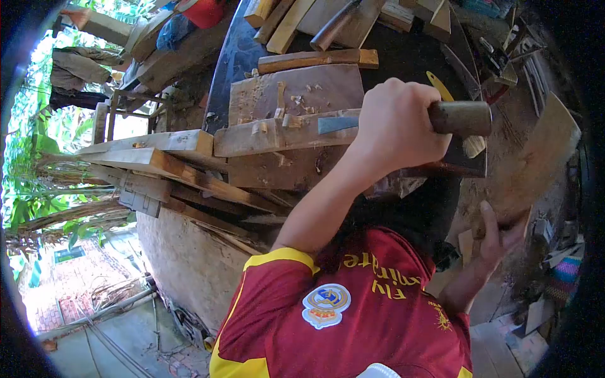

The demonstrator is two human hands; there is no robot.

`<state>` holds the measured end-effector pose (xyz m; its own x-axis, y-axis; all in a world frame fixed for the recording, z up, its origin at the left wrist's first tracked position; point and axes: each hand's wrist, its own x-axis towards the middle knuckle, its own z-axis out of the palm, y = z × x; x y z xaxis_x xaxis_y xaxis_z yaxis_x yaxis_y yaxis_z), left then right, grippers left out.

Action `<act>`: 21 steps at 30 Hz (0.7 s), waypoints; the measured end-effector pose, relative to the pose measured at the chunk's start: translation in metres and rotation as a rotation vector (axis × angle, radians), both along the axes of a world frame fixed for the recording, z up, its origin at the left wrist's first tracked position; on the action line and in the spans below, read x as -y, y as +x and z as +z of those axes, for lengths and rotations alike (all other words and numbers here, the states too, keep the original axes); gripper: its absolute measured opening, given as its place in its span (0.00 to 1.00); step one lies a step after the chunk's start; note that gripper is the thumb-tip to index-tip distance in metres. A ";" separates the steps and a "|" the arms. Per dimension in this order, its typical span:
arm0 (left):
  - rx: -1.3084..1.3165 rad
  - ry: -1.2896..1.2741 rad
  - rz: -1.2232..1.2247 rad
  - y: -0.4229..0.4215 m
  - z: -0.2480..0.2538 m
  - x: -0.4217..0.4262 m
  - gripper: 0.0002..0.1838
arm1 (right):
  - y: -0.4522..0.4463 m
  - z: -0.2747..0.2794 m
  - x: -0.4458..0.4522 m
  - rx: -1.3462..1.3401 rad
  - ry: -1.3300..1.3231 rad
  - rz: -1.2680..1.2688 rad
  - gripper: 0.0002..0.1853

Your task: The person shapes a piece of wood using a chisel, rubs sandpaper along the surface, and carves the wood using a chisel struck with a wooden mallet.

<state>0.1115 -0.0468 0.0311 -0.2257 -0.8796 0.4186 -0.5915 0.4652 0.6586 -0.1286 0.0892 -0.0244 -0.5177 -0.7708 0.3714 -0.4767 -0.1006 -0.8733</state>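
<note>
My left hand (400,126) is closed round the wooden handle of a chisel (337,125). The handle's thick end sticks out to the right of the fist, and the flat blade points left over a long wooden piece (246,140). Curled shavings (291,121) lie on that piece near the blade. Lower at the right, my right hand (501,236) grips a broad flat piece of wood (535,160), which is raised, tilted and slightly blurred, apart from the chisel handle.
Behind the work lie a wooden bar (318,61), a second handled tool (334,26) and several wood offcuts (277,28) on the dark table. A yellow tool (439,85) shows behind my left hand. Stacked planks (151,160) reach left; a red container (205,11) stands at the top.
</note>
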 end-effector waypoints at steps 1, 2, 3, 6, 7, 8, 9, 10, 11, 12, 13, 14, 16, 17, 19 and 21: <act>-0.020 -0.004 0.015 0.001 0.001 0.003 0.13 | -0.003 0.005 0.000 -0.010 -0.022 0.002 0.38; -0.039 -0.008 0.029 0.003 0.002 0.004 0.13 | -0.003 0.009 0.000 0.018 -0.049 -0.048 0.37; -0.043 -0.014 0.042 0.005 0.003 0.006 0.13 | 0.006 0.023 0.001 0.044 -0.077 -0.097 0.35; -0.077 -0.054 0.068 0.011 0.004 0.007 0.13 | -0.039 0.029 0.001 -0.013 -0.157 -0.150 0.32; -0.105 -0.085 0.068 0.012 0.005 0.007 0.13 | -0.048 0.031 0.003 0.014 -0.206 -0.140 0.31; -0.133 -0.116 0.069 0.014 0.006 0.007 0.12 | -0.056 0.035 0.005 0.040 -0.255 -0.128 0.30; -0.138 -0.124 0.071 0.015 0.006 0.009 0.12 | -0.054 0.042 0.013 0.135 -0.327 -0.108 0.28; -0.142 -0.132 0.072 0.018 0.006 0.013 0.12 | -0.046 0.042 0.021 0.193 -0.325 -0.142 0.28; -0.145 -0.141 0.071 0.019 0.006 0.015 0.12 | -0.039 0.042 0.029 0.252 -0.324 -0.176 0.28; -0.158 -0.089 0.077 0.020 0.008 0.015 0.12 | -0.023 0.035 0.038 0.271 -0.250 -0.263 0.29; -0.169 -0.034 0.083 0.020 0.010 0.015 0.12 | -0.005 0.031 0.039 0.175 -0.157 -0.211 0.31; -0.183 0.018 0.089 0.020 0.011 0.015 0.12 | 0.013 0.028 0.040 0.073 -0.073 -0.157 0.33; -0.117 0.006 0.115 0.019 0.008 0.020 0.12 | 0.044 0.030 0.038 -0.363 0.118 0.240 0.39; -0.080 0.011 0.117 0.019 0.005 0.020 0.13 | 0.040 0.029 0.035 -0.363 0.149 0.183 0.38; -0.093 -0.079 0.126 0.019 0.005 0.019 0.12 | 0.019 0.027 0.040 -0.376 0.183 0.083 0.35; -0.083 -0.080 0.141 0.017 0.002 0.014 0.12 | -0.001 0.035 0.041 -0.159 0.041 0.011 0.35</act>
